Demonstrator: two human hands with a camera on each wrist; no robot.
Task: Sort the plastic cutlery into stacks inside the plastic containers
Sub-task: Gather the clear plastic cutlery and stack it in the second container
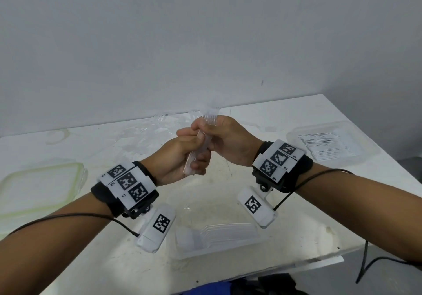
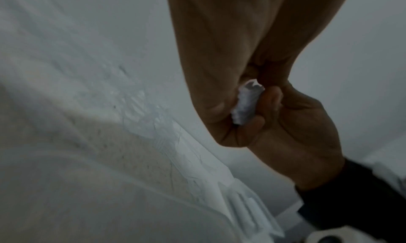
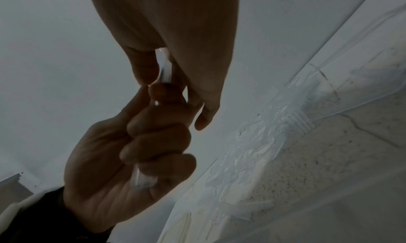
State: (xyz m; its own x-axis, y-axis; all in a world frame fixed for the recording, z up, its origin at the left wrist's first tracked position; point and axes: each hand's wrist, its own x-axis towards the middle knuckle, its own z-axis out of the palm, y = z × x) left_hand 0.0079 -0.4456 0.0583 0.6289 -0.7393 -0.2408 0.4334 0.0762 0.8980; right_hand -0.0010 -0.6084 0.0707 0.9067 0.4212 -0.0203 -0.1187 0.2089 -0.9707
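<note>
A bundle of clear plastic forks (image 1: 211, 117) is held upright in mid-air above the table, tines up. My left hand (image 1: 194, 157) grips the handles low down, fingers wrapped round them. My right hand (image 1: 214, 132) grips the same bundle just below the tines. The left wrist view shows the handle ends (image 2: 246, 104) poking out between both hands. In the right wrist view a strip of the bundle (image 3: 163, 68) shows between my right thumb and fingers. A clear container (image 1: 182, 251) near the front edge holds a row of stacked forks (image 1: 228, 233).
At the right a second clear container (image 1: 294, 135) holds a neat stack of white cutlery (image 1: 328, 146). A green-rimmed container or lid (image 1: 77, 169) lies at the left. Loose clear cutlery (image 1: 159, 125) is piled at the back by the wall. Cables trail from both wrists.
</note>
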